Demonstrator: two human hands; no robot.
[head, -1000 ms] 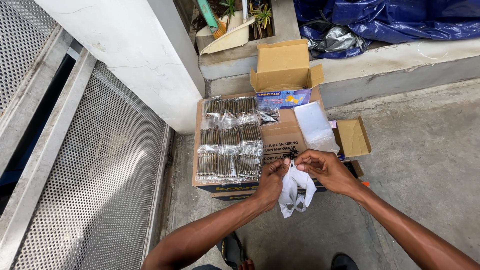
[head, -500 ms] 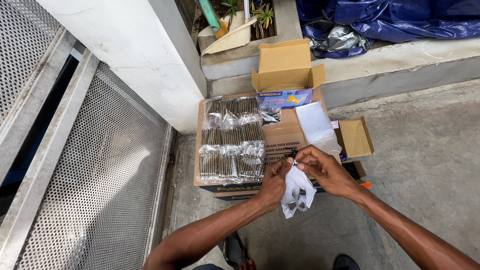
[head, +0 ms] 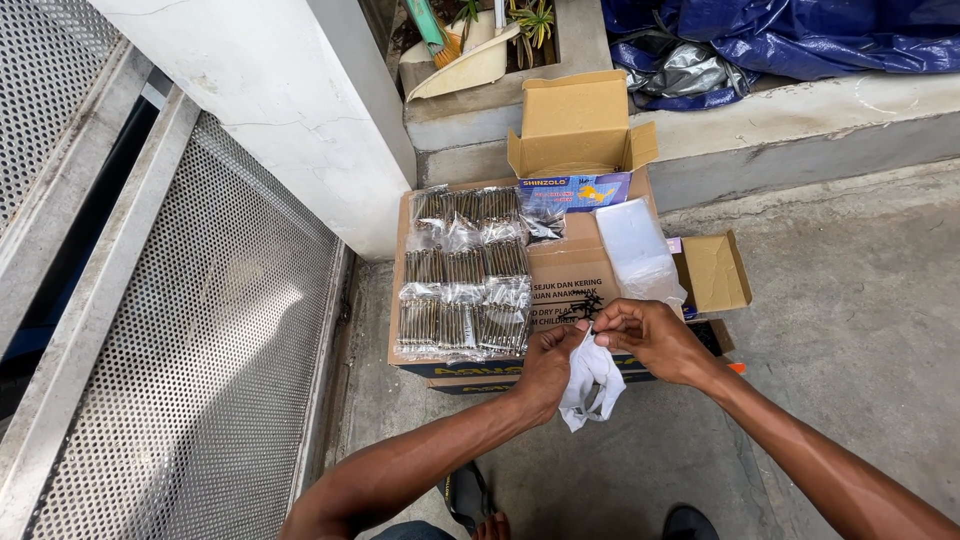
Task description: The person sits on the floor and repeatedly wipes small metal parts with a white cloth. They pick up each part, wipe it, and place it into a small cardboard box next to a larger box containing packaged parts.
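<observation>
My left hand [head: 545, 368] and my right hand [head: 650, 335] meet over the front edge of a closed cardboard box [head: 570, 270]. Both pinch the top of a small clear plastic bag [head: 590, 385] that hangs down between them. What is inside the bag is hard to make out. On the box lid, left of my hands, lie several clear packets of dark metal screws [head: 465, 275] set in rows. A pile of empty clear bags [head: 638, 248] rests on the lid just beyond my right hand.
An open small brown carton [head: 580, 125] stands at the back of the box, another open carton [head: 715, 272] at its right. A perforated metal panel [head: 200, 340] fills the left. A white pillar [head: 290, 110], a concrete ledge and a blue tarpaulin [head: 800, 40] lie beyond.
My hands have stayed at the box's front edge, working the top of the small bag; the bag has shifted only slightly.
</observation>
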